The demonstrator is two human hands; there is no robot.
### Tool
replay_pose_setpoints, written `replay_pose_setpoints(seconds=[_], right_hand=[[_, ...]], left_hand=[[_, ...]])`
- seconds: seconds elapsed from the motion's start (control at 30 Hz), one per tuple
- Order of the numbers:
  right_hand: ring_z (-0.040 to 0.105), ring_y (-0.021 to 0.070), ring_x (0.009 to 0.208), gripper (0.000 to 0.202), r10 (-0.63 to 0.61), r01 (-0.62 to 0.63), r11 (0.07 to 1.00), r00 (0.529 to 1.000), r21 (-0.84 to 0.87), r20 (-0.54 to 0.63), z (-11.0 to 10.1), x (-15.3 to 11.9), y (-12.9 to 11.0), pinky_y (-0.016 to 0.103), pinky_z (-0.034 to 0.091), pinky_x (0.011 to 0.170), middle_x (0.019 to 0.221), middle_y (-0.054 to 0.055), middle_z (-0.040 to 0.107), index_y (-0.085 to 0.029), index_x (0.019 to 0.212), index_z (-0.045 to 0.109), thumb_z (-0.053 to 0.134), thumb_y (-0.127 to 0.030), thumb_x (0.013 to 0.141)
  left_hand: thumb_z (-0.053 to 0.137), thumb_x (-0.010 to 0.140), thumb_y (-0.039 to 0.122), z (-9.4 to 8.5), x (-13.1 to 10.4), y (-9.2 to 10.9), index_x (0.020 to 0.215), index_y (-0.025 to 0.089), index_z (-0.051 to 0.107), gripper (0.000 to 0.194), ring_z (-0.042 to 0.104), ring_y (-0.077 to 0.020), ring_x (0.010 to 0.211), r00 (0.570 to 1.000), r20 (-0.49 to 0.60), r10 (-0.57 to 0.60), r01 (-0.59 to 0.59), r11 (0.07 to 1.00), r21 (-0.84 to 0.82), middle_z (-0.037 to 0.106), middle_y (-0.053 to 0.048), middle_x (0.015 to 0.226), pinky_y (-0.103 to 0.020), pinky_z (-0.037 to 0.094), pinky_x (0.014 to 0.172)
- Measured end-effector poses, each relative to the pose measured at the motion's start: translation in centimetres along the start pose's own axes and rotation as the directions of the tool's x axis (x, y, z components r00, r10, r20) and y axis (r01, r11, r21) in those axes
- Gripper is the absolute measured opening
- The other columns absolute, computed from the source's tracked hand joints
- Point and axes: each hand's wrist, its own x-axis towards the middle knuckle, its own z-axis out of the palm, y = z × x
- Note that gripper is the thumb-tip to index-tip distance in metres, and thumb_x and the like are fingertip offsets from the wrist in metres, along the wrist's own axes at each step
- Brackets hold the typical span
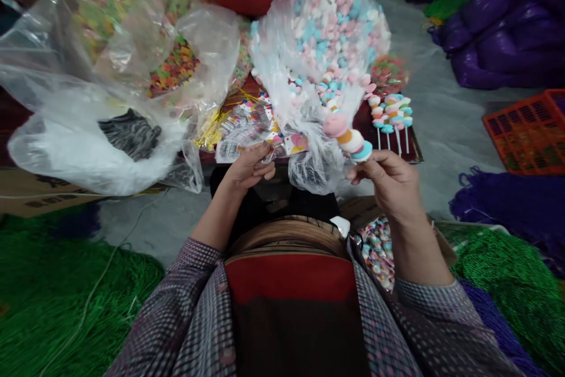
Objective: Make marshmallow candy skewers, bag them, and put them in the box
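Skewer point(351, 140) is leaning at your one o'clock, right hand point(394, 184) clamping fingers on its lower end, left hand point(251, 169) at eleven pinching a wrapper point(295, 143), bagging seemingly calling for an open mouth.

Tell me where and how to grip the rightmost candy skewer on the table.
Best pinch that skewer by its bare white stick from the near side, probably with the right hand once it is free: the stick points toward the wearer, while its candies cover the far end and crowd the neighbouring skewers.
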Motion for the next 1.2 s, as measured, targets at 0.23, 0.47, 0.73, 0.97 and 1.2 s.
replay_pose_setpoints(seconds=[0.23,0.47,0.73,0.97,1.2], right_hand=[[0.058,0.0094,0.056,0.011,-0.082,0.081,0.949,0.997,-0.306,0.008,-1.6,-0.4,0.8,0.026,0.048,0.057,0.070,-0.003,0.066,-0.024,0.088,0.072,0.068,-0.032,0.094],[0.062,0.0129,0.065,0.014,-0.182,0.176,0.862,0.983,-0.475,0.033,-2.6,0.2,1.3,0.030,0.049,0.062,0.086,0.002,0.073,-0.024,0.089,0.075,0.067,-0.034,0.095],[0.070,0.0210,0.081,0.008,-0.267,0.255,0.800,0.962,-0.543,0.059,-3.5,0.8,0.1,0.038,0.057,0.077,0.085,0.003,0.076,-0.029,0.086,0.077,0.076,-0.036,0.089],[0.068,0.0207,0.076,0.009,-0.279,0.255,0.787,0.959,-0.562,0.044,-2.4,0.6,0.4,0.036,0.054,0.070,0.080,0.003,0.074,-0.029,0.082,0.079,0.077,-0.037,0.087],[0.070,0.0182,0.072,0.016,-0.163,0.146,0.862,0.987,-0.485,0.006,-0.5,-0.4,1.9,0.033,0.055,0.070,0.079,0.003,0.078,-0.026,0.082,0.079,0.071,-0.037,0.090]], left_hand=[[0.079,0.088,0.037,-0.5,0.1,-0.1,0.062,0.017,0.055,0.041,0.025,-0.0032,0.027,0.999,0.019,-0.034,0.034,0.999,-0.040,0.031,0.013,0.039,-0.019,0.036,0.036],[0.082,0.085,0.043,-0.8,0.3,-0.2,0.066,0.016,0.060,0.039,0.025,-0.0024,0.027,0.997,0.029,-0.066,0.065,0.998,0.020,0.030,0.014,0.037,-0.018,0.035,0.035],[0.092,0.066,0.056,-0.8,0.4,-0.2,0.068,0.017,0.063,0.048,0.025,-0.0014,0.030,0.993,0.114,-0.017,0.003,0.992,0.123,0.033,0.013,0.037,-0.019,0.042,0.037],[0.091,0.069,0.052,0.2,0.1,0.7,0.095,0.016,0.080,0.046,0.026,0.0007,0.034,0.997,0.070,-0.014,-0.004,0.970,0.245,0.050,0.009,0.054,-0.019,0.042,0.038],[0.074,0.084,0.064,1.9,0.1,1.0,0.102,0.018,0.078,0.050,0.073,-0.0157,0.080,0.985,-0.031,0.167,-0.163,0.981,0.101,0.076,-0.007,0.094,-0.029,0.061,0.072]])
